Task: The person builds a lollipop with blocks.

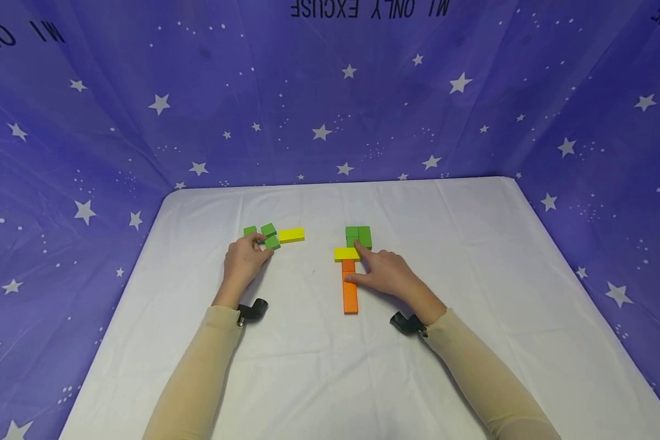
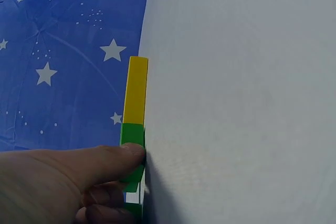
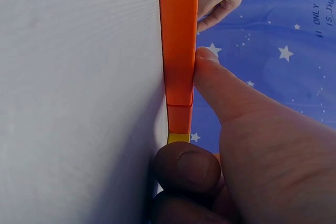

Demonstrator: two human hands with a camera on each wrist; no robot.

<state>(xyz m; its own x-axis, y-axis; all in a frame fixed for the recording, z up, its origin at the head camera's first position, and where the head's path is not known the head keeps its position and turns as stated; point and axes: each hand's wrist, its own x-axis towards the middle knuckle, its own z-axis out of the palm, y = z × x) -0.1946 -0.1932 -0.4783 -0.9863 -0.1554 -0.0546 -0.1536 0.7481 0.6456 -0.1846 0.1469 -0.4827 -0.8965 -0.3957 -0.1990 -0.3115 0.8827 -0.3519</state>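
Note:
My left hand (image 1: 244, 260) pinches a small green block (image 1: 272, 242) between thumb and forefinger. Two other green blocks, one behind it (image 1: 268, 229) and one farther left (image 1: 250, 230), lie close by. A yellow block (image 1: 291, 235) lies just right of this group. In the head view's middle, a yellow block (image 1: 343, 254) crosses the top of a column formed by a short orange block (image 1: 348, 266) and a long orange block (image 1: 350, 299). Green blocks (image 1: 365, 235) sit together behind it. My right hand (image 1: 390, 272) touches a green block with its forefinger, its thumb resting on the orange column.
A white cloth (image 1: 308, 366) covers the table. Behind and beside it hangs a purple curtain (image 1: 286, 104) with white stars. Each wrist carries a small black camera, one on the left (image 1: 255, 310) and one on the right (image 1: 404, 322).

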